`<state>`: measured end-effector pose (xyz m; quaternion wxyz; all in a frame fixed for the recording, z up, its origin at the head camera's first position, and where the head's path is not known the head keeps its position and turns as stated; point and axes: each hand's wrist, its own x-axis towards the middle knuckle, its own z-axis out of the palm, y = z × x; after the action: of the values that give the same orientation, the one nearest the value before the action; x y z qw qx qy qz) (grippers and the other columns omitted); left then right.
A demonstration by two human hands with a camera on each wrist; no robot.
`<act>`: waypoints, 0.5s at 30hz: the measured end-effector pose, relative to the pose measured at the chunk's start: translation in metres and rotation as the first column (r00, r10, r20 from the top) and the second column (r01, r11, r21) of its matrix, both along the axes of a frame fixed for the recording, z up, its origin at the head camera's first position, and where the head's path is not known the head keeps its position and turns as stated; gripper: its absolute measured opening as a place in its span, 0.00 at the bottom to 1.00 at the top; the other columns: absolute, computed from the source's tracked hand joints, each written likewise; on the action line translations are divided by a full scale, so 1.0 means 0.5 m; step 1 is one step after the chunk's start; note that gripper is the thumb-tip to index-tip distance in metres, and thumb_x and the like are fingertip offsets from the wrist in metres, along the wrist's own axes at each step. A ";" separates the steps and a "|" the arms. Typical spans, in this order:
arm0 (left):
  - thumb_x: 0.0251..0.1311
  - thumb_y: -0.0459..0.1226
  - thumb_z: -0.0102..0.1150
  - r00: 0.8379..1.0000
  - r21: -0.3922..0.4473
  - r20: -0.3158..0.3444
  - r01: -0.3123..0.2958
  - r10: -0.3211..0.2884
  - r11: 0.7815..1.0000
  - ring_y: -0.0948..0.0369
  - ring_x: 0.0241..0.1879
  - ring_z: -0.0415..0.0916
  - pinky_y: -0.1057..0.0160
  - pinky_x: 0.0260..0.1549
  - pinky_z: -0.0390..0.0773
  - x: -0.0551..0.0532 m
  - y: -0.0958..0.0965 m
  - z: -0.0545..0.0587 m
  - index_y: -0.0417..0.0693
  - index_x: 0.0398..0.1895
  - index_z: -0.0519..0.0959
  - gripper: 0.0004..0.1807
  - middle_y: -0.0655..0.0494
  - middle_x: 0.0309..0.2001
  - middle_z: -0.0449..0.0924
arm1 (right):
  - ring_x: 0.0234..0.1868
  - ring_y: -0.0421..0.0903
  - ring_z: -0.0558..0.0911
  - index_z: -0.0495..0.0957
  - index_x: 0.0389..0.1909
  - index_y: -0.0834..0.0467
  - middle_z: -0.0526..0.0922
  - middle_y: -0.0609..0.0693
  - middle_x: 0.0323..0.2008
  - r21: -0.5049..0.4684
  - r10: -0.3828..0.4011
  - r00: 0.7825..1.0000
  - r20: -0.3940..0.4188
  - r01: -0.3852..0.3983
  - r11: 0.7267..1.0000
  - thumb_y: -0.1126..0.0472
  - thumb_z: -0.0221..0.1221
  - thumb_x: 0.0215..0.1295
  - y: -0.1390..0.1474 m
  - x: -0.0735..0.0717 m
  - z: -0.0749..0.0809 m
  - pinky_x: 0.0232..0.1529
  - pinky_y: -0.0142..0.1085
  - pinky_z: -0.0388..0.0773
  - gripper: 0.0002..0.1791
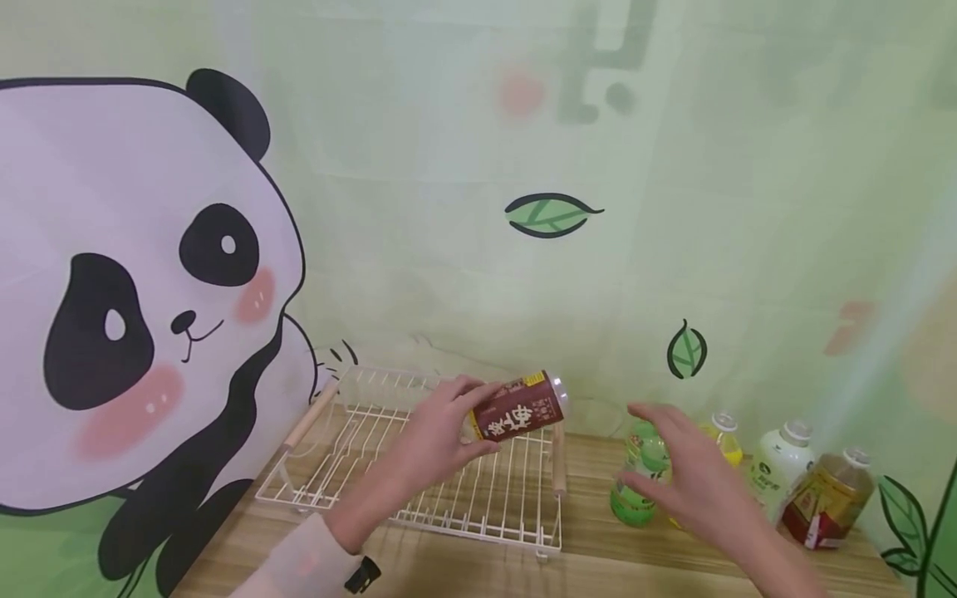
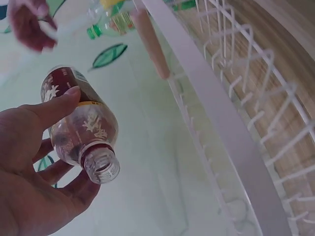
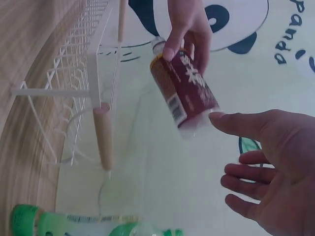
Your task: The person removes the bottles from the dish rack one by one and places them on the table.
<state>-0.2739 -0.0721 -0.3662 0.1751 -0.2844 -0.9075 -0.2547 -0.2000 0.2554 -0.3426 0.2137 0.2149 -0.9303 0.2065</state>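
Note:
My left hand [image 1: 437, 428] holds a clear plastic bottle [image 1: 519, 409] with a dark red label, tilted and raised over the white wire rack [image 2: 211, 101]. Thumb and fingers wrap its neck end, and its base points right, toward my right hand [image 1: 699, 477]. In the left wrist view the bottle's threaded mouth shows without a cap. My right hand has its fingers spread and thumb apart, with nothing in it. From the right wrist view, its thumb overlaps the edge of the bottle's base; the head view shows a gap between them.
Beyond my right hand stand a green bottle [image 1: 634, 508], a yellow one [image 1: 727, 440], a white one [image 1: 777, 461] and a brown one [image 1: 830, 498] on the wooden table [image 1: 598, 565]. Wooden handles [image 1: 559, 461] flank the rack. A panda-printed cloth [image 1: 419, 249] hangs behind.

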 end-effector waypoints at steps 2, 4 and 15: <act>0.55 0.45 0.82 0.999 -0.020 -0.027 0.019 -0.020 1.000 0.53 0.64 0.75 0.48 0.63 0.80 0.008 0.012 0.000 0.54 0.76 0.73 0.44 0.54 0.66 0.77 | 0.63 0.63 0.79 0.72 0.71 0.63 0.78 0.60 0.66 0.032 0.056 0.994 -0.093 -0.053 0.998 0.54 0.81 0.55 -0.022 -0.006 0.002 0.58 0.60 0.82 0.45; 0.54 0.44 0.83 0.998 -0.042 -0.057 0.036 -0.038 0.998 0.53 0.64 0.75 0.49 0.64 0.78 0.016 0.023 -0.001 0.53 0.74 0.75 0.43 0.55 0.66 0.77 | 0.63 0.61 0.79 0.73 0.70 0.64 0.78 0.60 0.65 0.082 0.106 0.977 -0.184 -0.093 0.992 0.55 0.83 0.50 -0.042 -0.013 0.001 0.59 0.58 0.82 0.48; 0.52 0.47 0.84 0.985 -0.191 -0.141 0.075 -0.103 0.979 0.56 0.66 0.74 0.55 0.68 0.75 0.050 0.059 0.006 0.50 0.73 0.75 0.44 0.58 0.68 0.77 | 0.62 0.57 0.79 0.78 0.65 0.60 0.81 0.54 0.62 0.206 0.188 0.954 -0.235 -0.140 0.968 0.50 0.86 0.45 -0.104 -0.034 -0.006 0.65 0.57 0.78 0.46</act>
<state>-0.2490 -0.0427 -0.3635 0.2041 -0.3585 -0.8977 -0.1548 -0.2170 0.2035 -0.3456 0.2912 0.3354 -0.8896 0.1062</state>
